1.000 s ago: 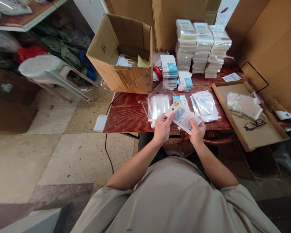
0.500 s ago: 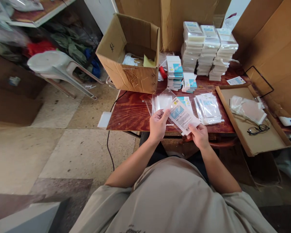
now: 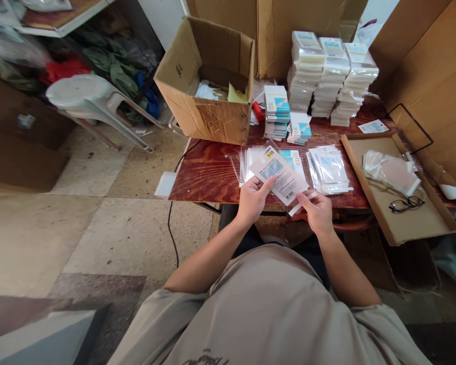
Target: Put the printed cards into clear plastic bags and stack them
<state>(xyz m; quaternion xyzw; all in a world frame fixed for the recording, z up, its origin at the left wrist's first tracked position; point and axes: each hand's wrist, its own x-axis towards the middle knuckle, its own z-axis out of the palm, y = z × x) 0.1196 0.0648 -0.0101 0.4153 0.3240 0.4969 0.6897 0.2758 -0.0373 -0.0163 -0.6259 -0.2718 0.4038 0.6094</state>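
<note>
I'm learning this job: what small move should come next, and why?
Probably the right hand should peel the white strip: the card appears to be inside the clear bag, the left hand holds both, and the strip reaches the right hand.

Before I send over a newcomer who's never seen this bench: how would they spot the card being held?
Find the red-brown table, then its near edge. There, between the left hand and right hand, is a tilted white card with blue pictures and a yellow patch. Unlike the stacked cards behind it, it is held up in a clear sleeve.
</note>
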